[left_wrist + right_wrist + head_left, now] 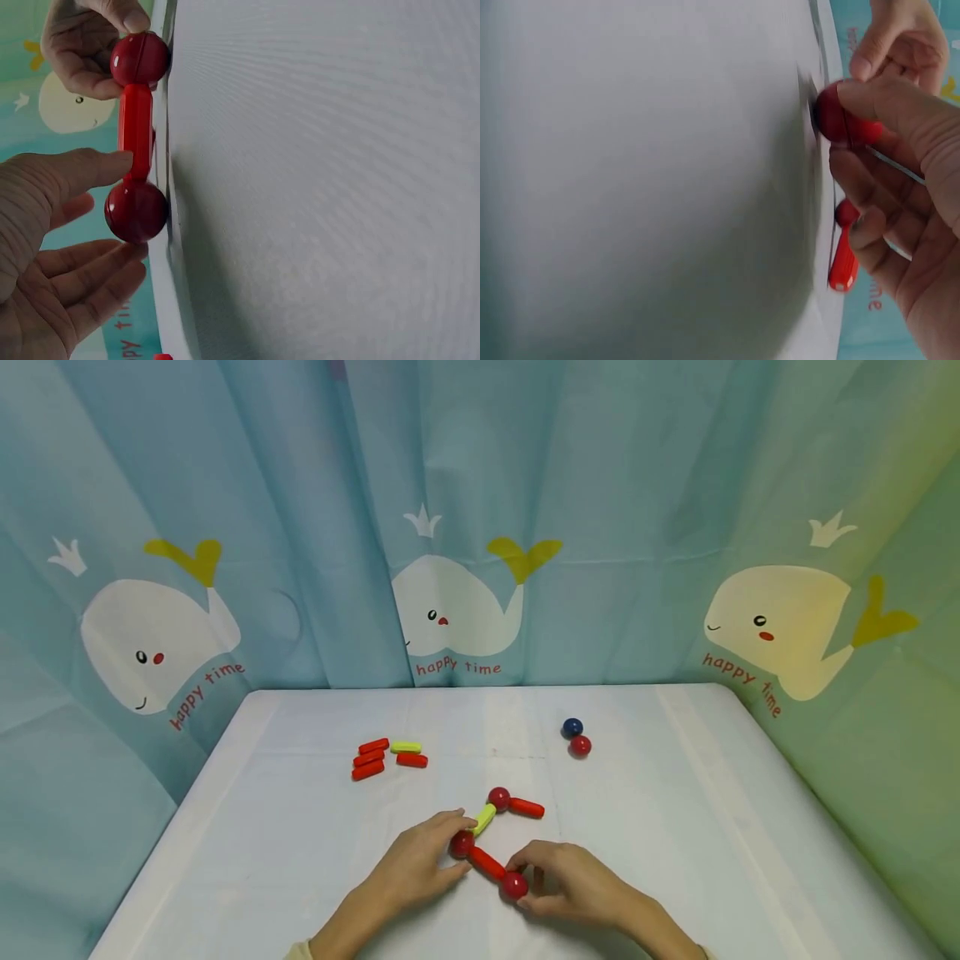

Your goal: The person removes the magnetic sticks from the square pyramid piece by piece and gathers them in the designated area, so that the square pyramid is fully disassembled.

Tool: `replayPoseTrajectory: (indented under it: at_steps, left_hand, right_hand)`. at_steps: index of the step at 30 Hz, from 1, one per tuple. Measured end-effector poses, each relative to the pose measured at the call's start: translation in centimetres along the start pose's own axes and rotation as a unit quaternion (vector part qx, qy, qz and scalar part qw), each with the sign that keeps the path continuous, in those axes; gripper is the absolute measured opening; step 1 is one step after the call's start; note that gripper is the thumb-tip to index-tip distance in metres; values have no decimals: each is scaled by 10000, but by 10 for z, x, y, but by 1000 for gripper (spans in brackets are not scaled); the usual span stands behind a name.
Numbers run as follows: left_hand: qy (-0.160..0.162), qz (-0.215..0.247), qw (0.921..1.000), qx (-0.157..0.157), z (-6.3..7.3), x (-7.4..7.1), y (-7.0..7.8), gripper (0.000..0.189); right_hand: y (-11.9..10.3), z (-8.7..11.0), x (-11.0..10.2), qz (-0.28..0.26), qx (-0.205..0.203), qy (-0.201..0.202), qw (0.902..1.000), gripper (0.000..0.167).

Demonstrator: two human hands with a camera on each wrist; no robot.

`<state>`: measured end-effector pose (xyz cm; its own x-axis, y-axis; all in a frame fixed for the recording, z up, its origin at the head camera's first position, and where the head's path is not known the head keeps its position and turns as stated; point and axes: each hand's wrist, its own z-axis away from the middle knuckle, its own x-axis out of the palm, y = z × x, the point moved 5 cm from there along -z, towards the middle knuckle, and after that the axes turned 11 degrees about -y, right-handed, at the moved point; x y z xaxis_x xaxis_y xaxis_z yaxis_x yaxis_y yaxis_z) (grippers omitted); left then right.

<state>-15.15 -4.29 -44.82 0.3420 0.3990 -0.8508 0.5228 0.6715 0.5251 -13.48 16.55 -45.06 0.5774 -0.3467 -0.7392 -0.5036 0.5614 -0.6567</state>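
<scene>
A chain of toy rods and balls lies in the middle of the table. My left hand [418, 862] holds its middle red ball [462, 844], thumb against the red rod [136, 124] and fingertips at the ball's other side. From there the red rod runs to a nearer red ball [513, 885], which my right hand [573, 883] pinches between thumb and fingers. A yellow-green rod [484, 820] joins the middle ball to a farther red ball [498, 798]. Another red rod [527, 808] extends right from that ball.
Several loose red rods [368, 770] and one yellow-green rod [406, 747] lie at the back left of the white table [300, 860]. A dark blue ball [572, 727] and a red ball [581, 746] sit at the back right. Whale-printed curtains [600, 485] surround the table.
</scene>
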Motion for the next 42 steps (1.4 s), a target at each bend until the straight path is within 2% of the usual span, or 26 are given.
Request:
replayPoseTrajectory:
  at_steps: [8, 15, 19, 23, 29, 36, 42]
  left_hand:
    - [-190, -123, 9997, 120, 0, 1, -1, 44]
    - [-324, -100, 9994, 61, -1, 1, 0, 34]
    - [-232, -227, 9994, 76, -2, 0, 0, 32]
    - [-181, -273, 9995, -36, -3, 1, 0, 29]
    - [-199, -513, 9983, -194, -7, 2, 4, 25]
    - [-178, -1102, 9937, 21, -7, 5, 10, 28]
    - [-4, -1322, 9911, 165, -7, 6, 9, 23]
  right_hand:
    - [8, 1, -5, -30, -76, -201, 9998, 31]
    - [10, 4, -7, 246, -119, 222, 9994, 31]
    - [11, 5, -10, 412, 26, 508, 9979, 32]
    - [11, 5, -11, 483, 94, 779, 9957, 32]
    - [10, 4, -10, 435, 69, 945, 9945, 33]
    - [9, 4, -7, 394, -158, 1094, 9931, 33]
    - [9, 4, -7, 262, -308, 1205, 9919, 33]
